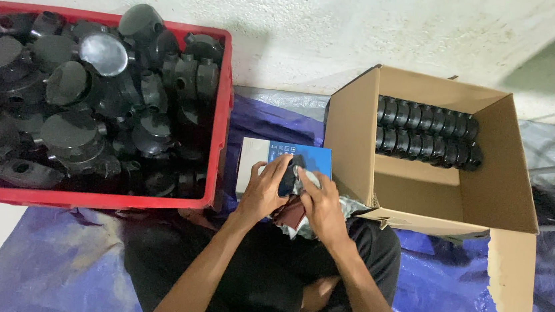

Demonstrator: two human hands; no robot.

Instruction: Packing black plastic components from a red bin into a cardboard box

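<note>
A: What sits closest to the camera?

B: A person seated cross-legged on a blue tarp (47, 263), forearms reaching forward. The left hand (262, 191) and right hand (322, 205) meet over the lap, fingers curled around a small dark round part (289, 180), with a crumpled wrapper (294, 212) just beneath.

A: How would that part handle?

B: It looks like rigid moulded plastic, likely light and hard, perhaps a little slick. Gripping its rim from both sides seems safest.

A: And the hand pose?

B: Both wrists angle inward; the left fingers wrap over the part's top, and the right thumb and fingers close on its other side.

A: What lies beyond?

B: A flat blue and white box (257, 155) just past the hands. To the left, a red crate (222, 114) heaped with similar black round housings. To the right, an open cardboard box (450, 208) with two neat rows of black fittings (427, 132) against its far wall
</note>
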